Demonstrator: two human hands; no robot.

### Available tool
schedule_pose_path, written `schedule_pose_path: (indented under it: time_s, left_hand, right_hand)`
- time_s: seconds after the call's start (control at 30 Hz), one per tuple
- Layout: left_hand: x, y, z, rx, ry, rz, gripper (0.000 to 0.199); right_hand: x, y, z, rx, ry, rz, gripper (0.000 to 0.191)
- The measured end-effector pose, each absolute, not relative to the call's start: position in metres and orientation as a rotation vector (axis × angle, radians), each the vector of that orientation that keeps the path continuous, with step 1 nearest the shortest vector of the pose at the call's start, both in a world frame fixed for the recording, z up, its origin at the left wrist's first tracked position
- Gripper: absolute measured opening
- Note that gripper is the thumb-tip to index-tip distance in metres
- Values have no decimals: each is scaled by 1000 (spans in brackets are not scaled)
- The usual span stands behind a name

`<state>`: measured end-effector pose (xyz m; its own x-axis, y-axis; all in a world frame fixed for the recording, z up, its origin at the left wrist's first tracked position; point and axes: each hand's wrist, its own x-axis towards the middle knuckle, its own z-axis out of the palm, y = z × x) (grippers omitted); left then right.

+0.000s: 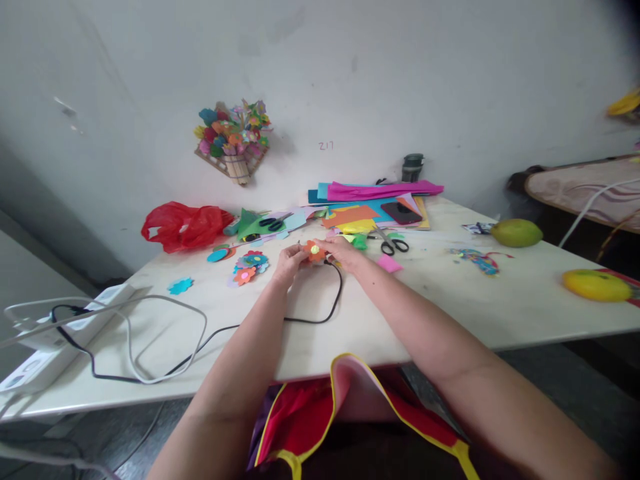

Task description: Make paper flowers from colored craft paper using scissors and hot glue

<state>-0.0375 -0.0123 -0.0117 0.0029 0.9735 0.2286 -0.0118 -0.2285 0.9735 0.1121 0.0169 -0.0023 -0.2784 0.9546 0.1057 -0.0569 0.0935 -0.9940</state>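
Observation:
An orange paper flower (311,256) with a yellow centre is held up over the middle of the table. My left hand (291,263) pinches its left edge. At its right edge, the fingers of my right hand (342,251) close in against the petals; the fingertips are partly hidden. A black cable (338,300) runs up to just below my right hand, and what it connects to cannot be made out. Left of my hands lies a pile of layered paper flowers (256,261), with a blue paper flower (181,286) farther left.
Black-handled scissors (395,246) and a pink paper square (389,264) lie right of my hands. Behind are coloured sheets (350,216), a phone (401,213) and a red plastic bag (185,227). A power strip (100,303) with looping cables occupies the left; mangoes (517,233) sit right.

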Motion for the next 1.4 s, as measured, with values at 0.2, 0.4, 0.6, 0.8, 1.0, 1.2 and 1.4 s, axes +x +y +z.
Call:
schedule_pose_path:
  time_s: [0.2, 0.4, 0.6, 0.8, 1.0, 1.2, 1.4]
  left_hand:
    - [-38, -12, -10, 1338, 1103, 1372, 24]
    - [-37, -11, -11, 1327, 1087, 1352, 25]
    - [-37, -13, -10, 1319, 1079, 1352, 24]
    - [-39, -16, -9, 1376, 1068, 1316, 25]
    - [-40, -15, -11, 1405, 1051, 1318, 27]
    - [-40, -14, -10, 1394, 1036, 1316, 26]
    - [-41, -15, -11, 1396, 1021, 1329, 26]
  right_hand:
    - [112, 22, -6, -960, -1393, 1359, 20]
    - [112, 22, -5, -962, -1332, 1341, 19]
    - [112, 20, -5, -961, -1355, 1354, 18]
    - [112, 18, -3, -977, -1337, 1362, 17]
    - [112, 18, -3, -945, -1353, 1366, 17]
    - [112, 20, -6, -954, -1351, 1341, 19]
    - [113, 23, -8, -934, -1407, 1320, 20]
